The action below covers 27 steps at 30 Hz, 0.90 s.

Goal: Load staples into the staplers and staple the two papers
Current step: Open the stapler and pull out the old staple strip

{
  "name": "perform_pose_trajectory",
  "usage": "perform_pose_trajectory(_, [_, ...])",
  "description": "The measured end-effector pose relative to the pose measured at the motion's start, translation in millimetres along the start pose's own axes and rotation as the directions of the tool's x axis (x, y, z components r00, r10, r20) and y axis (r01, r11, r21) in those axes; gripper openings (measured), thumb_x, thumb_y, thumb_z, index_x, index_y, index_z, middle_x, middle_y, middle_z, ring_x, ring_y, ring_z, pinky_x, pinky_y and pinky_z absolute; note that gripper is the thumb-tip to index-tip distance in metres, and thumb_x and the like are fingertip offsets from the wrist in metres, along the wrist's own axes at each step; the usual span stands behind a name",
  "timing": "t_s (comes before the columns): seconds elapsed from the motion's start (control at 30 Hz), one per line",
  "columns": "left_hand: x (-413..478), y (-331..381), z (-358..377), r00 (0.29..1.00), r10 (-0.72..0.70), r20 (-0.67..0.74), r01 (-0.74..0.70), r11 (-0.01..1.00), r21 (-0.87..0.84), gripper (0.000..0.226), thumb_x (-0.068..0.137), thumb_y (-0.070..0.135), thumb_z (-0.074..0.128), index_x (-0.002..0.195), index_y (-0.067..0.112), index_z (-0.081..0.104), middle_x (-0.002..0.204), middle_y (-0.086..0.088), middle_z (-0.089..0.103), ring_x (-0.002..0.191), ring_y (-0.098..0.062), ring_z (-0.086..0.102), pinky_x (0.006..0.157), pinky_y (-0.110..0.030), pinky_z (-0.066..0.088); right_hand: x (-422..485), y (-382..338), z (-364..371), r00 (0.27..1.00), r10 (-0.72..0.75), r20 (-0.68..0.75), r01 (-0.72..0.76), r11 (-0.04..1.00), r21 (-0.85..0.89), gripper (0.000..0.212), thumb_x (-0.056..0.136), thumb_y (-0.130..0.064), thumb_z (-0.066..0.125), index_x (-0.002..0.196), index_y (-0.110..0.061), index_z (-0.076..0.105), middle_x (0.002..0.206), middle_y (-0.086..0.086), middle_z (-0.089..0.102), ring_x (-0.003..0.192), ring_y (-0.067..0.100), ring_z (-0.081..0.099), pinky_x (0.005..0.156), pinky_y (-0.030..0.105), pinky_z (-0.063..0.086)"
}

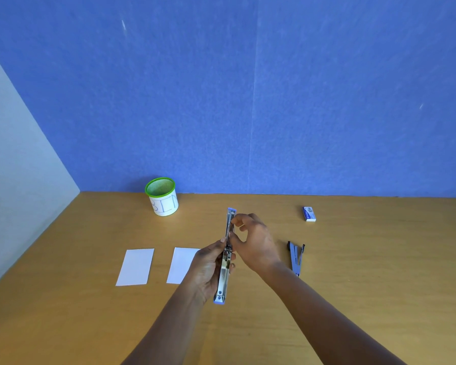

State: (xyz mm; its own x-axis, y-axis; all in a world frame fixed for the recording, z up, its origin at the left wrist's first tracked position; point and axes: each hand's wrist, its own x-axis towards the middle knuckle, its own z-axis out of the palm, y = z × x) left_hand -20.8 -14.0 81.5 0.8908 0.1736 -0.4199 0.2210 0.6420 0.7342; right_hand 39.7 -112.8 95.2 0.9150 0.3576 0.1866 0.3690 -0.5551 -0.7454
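Note:
My left hand (pixel 208 267) grips an opened blue and metal stapler (pixel 225 272), unfolded lengthwise above the table. My right hand (pixel 253 241) pinches at the stapler's metal channel near its upper half; whether a strip of staples sits between the fingertips I cannot tell. A second blue stapler (pixel 296 258) lies on the table to the right. A small staple box (pixel 309 213) lies further back on the right. Two white papers lie on the left: one (pixel 135 267) in full view, the other (pixel 181 264) partly hidden behind my left hand.
A green-rimmed mesh cup (pixel 163 196) with a white label stands at the back left of the wooden table (pixel 90 312). A blue wall rises right behind the table, and a pale wall borders it on the left.

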Motion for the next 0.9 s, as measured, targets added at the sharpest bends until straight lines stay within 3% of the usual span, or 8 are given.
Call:
perform_pose_trajectory(0.23, [0,0,0,1.000,0.015,-0.013,-0.015,1.000,0.018,0.017,0.087,0.017,0.059,0.086,0.004,0.070,0.059,-0.003,0.053,0.048,-0.011,0.050,0.044,-0.021,0.044,-4,-1,5,1.000,0.009,-0.023,-0.008,0.998,0.063,0.016,0.083,-0.015,0.059,0.099,-0.014,0.060,0.097,-0.003,0.054,0.085,0.010,0.053,0.070,0.023,0.045])
perform_pose_trajectory(0.43, [0,-1,3,1.000,0.005,-0.016,-0.005,1.000,0.024,0.017,0.089,0.015,0.058,0.083,0.004,0.070,0.060,-0.002,0.054,0.050,-0.010,0.051,0.043,-0.021,0.044,-6,1,4,0.999,0.009,-0.030,-0.006,0.996,0.088,0.011,0.082,-0.015,0.061,0.093,-0.016,0.059,0.092,-0.006,0.051,0.083,0.008,0.051,0.064,0.012,0.040])
perform_pose_trajectory(0.73, [-3,1,6,0.999,0.014,-0.035,-0.014,1.000,0.018,0.022,0.090,0.014,0.057,0.073,0.005,0.067,0.056,-0.002,0.056,0.046,-0.010,0.050,0.041,-0.021,0.042,-7,-6,-4,0.999,-0.024,-0.032,0.029,0.987,0.158,0.014,0.082,-0.003,0.056,0.081,-0.014,0.048,0.090,0.000,0.052,0.088,0.021,0.057,0.070,0.027,0.045])
perform_pose_trajectory(0.9, [-3,4,6,0.999,0.013,-0.050,-0.011,0.999,0.044,0.018,0.090,0.015,0.057,0.078,0.005,0.066,0.054,-0.001,0.059,0.049,-0.012,0.049,0.042,-0.021,0.043,-6,-5,-9,0.998,-0.058,-0.013,0.059,0.994,0.095,0.010,0.083,-0.011,0.060,0.087,-0.017,0.052,0.089,-0.005,0.055,0.082,0.010,0.052,0.063,0.017,0.036])
